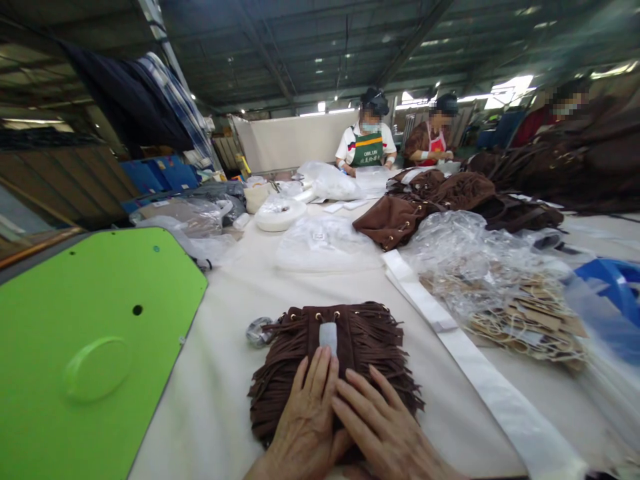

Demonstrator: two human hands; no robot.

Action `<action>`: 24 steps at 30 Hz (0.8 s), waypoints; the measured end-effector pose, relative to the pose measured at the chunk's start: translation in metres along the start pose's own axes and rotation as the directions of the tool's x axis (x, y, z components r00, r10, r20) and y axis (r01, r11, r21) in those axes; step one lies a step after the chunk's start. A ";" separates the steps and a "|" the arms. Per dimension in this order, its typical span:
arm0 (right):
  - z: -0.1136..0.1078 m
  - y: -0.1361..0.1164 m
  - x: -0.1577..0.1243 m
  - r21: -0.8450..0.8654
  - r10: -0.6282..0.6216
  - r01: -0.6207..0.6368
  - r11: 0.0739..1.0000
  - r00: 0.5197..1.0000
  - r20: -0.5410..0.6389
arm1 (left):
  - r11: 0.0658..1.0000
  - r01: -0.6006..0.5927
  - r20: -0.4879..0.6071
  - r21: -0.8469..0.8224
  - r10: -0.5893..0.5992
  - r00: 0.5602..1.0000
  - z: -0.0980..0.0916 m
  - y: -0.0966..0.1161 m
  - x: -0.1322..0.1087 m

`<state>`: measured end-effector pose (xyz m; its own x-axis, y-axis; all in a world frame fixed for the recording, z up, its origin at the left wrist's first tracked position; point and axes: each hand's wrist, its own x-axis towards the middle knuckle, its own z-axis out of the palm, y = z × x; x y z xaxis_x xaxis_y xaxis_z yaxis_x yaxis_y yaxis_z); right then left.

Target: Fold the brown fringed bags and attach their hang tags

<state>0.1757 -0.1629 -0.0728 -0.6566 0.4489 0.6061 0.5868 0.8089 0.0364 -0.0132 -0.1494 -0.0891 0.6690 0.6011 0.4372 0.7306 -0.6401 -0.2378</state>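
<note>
Fringed bag [353, 348] by near edge of tabletop [220, 373]: pale strip [329, 335] laid on front, not yet wrapped. Left hand [309, 410] and right hand [385, 423] flat on it — fingers extended, gripping nothing

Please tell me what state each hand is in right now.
Left hand: open, laid on the brown fringed bag.
Right hand: open, also on the bag.

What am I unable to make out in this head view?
All in the head view:
Lower middle of the fringed bag: covered by the left hand and right hand.
Rest of the green board: cut off by the left and bottom edges.
Rest of the blue object: cut off by the right edge.
Any print on the tan tags: too small and blurred.
</note>
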 end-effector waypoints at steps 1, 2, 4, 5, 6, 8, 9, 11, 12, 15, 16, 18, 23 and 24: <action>0.005 -0.008 -0.012 -0.052 -0.015 0.012 0.999 0.998 -0.057 | 1.000 0.003 0.000 -0.010 -0.003 1.000 0.000 0.000 0.000; 0.010 -0.013 -0.021 -0.084 -0.024 0.015 0.996 0.994 -0.110 | 1.000 0.010 0.010 -0.016 -0.010 1.000 0.000 -0.001 0.000; 0.018 -0.019 -0.031 -0.101 -0.013 -0.003 0.995 0.987 -0.157 | 1.000 0.012 0.033 -0.022 -0.011 0.999 -0.002 -0.002 0.001; 0.020 -0.020 -0.032 -0.098 -0.010 -0.008 0.995 0.984 -0.178 | 1.000 0.012 0.038 -0.025 -0.011 0.999 -0.003 -0.003 0.002; 0.020 -0.020 -0.031 -0.096 -0.008 -0.012 0.995 0.979 -0.202 | 0.999 0.010 0.041 -0.033 -0.009 0.999 -0.005 -0.005 0.002; 0.018 -0.019 -0.025 -0.108 -0.009 -0.016 0.994 0.975 -0.221 | 0.998 -0.006 0.054 -0.066 0.010 0.998 -0.011 -0.008 0.003; 0.016 -0.019 -0.022 -0.124 -0.024 -0.003 0.992 0.976 -0.217 | 0.996 -0.018 0.067 -0.089 0.024 0.997 -0.014 -0.010 0.003; 0.015 -0.019 -0.017 -0.174 -0.055 0.021 0.985 0.980 -0.194 | 0.988 -0.054 0.124 -0.143 0.072 0.990 -0.020 -0.015 0.002; 0.017 -0.019 -0.015 -0.216 -0.074 0.032 0.976 0.979 -0.190 | 0.983 -0.075 0.156 -0.165 0.101 0.983 -0.021 -0.017 0.001; 0.027 -0.020 -0.011 -0.376 -0.162 0.061 0.924 0.957 -0.241 | 0.984 -0.118 0.185 -0.131 0.142 0.972 -0.015 -0.021 -0.005; 0.030 -0.020 -0.010 -0.420 -0.199 0.081 0.904 0.949 -0.246 | 0.988 -0.128 0.161 -0.086 0.140 0.977 -0.009 -0.022 -0.007; 0.034 -0.018 -0.006 -0.463 -0.253 0.125 0.878 0.941 -0.226 | 0.991 -0.132 0.063 0.013 0.131 0.989 0.005 -0.021 -0.011; 0.036 -0.011 0.002 -0.429 -0.194 0.099 0.898 0.964 -0.182 | 0.992 -0.097 -0.161 0.080 0.109 0.981 0.025 -0.016 -0.008; 0.037 -0.010 0.002 -0.419 -0.172 0.083 0.904 0.969 -0.179 | 0.992 -0.093 -0.153 0.089 0.106 0.983 0.026 -0.016 -0.007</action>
<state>0.1510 -0.1560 -0.1014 -0.6521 0.2272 0.7233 0.6742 0.6101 0.4162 -0.0260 -0.1313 -0.1107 0.7138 0.4499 0.5367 0.6745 -0.6481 -0.3536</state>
